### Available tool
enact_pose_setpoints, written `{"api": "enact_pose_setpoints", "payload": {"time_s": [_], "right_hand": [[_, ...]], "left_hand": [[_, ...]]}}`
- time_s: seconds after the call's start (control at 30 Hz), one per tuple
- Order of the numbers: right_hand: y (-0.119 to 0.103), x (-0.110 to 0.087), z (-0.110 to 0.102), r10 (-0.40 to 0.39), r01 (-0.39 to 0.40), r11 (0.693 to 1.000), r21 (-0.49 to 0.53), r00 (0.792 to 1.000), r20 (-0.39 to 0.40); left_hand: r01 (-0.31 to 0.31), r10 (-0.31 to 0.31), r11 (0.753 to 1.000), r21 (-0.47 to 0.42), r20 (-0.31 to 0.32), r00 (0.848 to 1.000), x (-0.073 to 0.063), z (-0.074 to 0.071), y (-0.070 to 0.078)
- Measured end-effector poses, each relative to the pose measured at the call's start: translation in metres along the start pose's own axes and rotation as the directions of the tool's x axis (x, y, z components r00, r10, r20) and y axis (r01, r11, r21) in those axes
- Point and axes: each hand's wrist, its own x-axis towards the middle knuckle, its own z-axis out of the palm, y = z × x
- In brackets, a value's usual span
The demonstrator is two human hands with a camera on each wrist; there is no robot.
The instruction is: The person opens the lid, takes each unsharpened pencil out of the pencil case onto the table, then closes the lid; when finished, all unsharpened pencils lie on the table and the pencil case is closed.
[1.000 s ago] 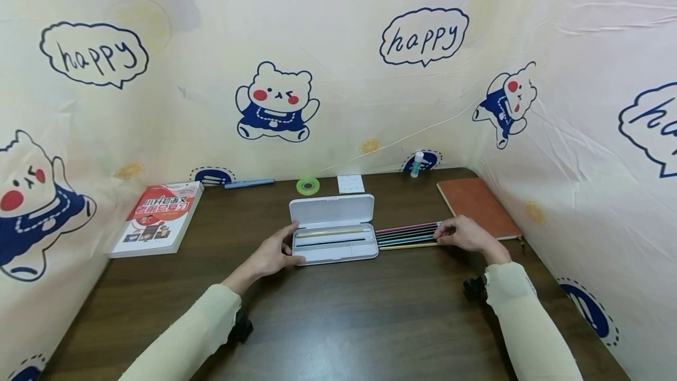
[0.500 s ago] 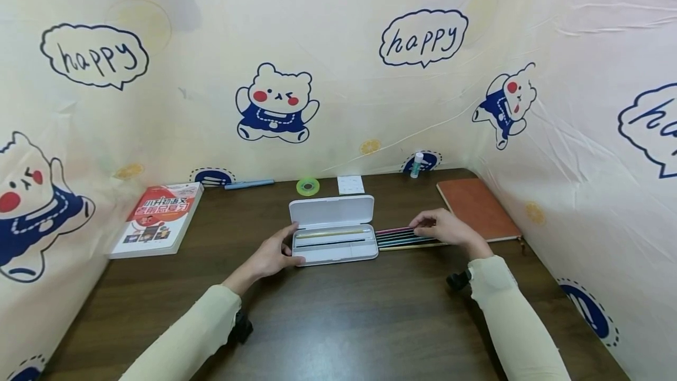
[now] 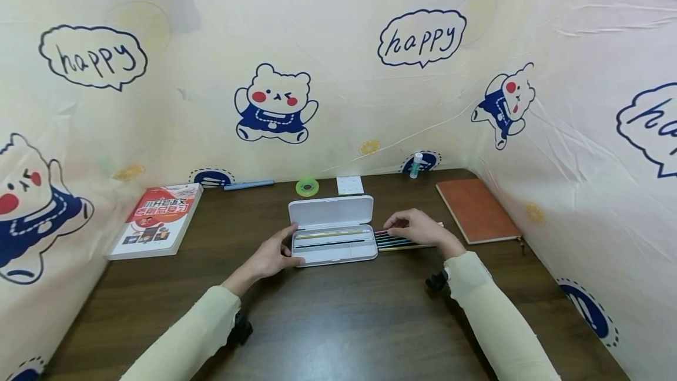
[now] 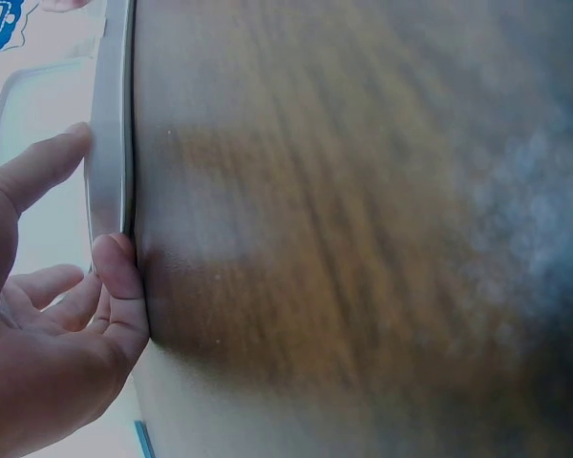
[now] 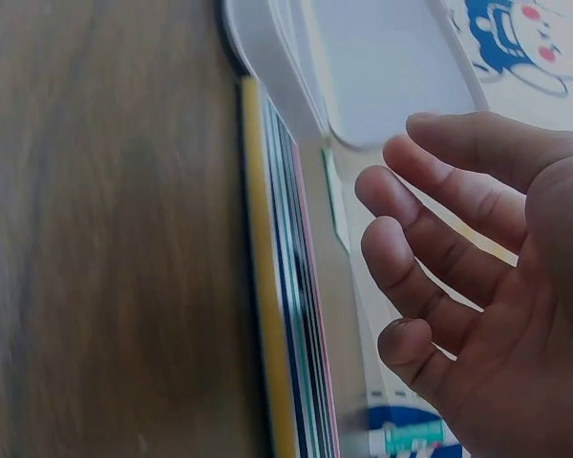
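Observation:
A white pencil case point(image 3: 322, 256) lies with its lid raised at the middle of the table. Inside it are a yellowish pencil point(image 3: 332, 234) and a dark one point(image 3: 329, 244). My left hand point(image 3: 268, 256) grips the case's left end, thumb at the front and fingers round the end and back. Several coloured pencils point(image 3: 389, 242) lie side by side, touching or nearly touching the case's right end. Over them hovers my right hand point(image 3: 415, 227), holding nothing; in the right wrist view its fingers are loosely bent beside the row, whose nearest pencil is yellow.
A thick book point(image 3: 158, 219) lies at the left. Along the back are a blue pen point(image 3: 248, 184), a green tape roll point(image 3: 307, 187), a white paper pad point(image 3: 349, 185) and an upright glue stick point(image 3: 416, 165). A brown notebook point(image 3: 476, 210) lies at the right.
My right hand has slid leftward over the pencils, from near their right ends towards the case. The left hand and the case have stayed in place.

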Motion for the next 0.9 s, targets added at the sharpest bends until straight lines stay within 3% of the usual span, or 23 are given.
{"api": "enact_pose_setpoints", "payload": {"time_s": [0.3,0.9], "right_hand": [[-0.019,0.017,0.018,-0.075,0.075,0.997,-0.001,0.997,0.036],[-0.037,0.037,0.042,-0.062,0.082,0.980,-0.179,0.991,0.118]], "left_hand": [[-0.002,0.002,1.000,0.011,-0.005,1.000,0.000,0.000,0.000],[0.011,-0.011,1.000,0.005,0.005,1.000,-0.002,-0.002,0.003]]}}
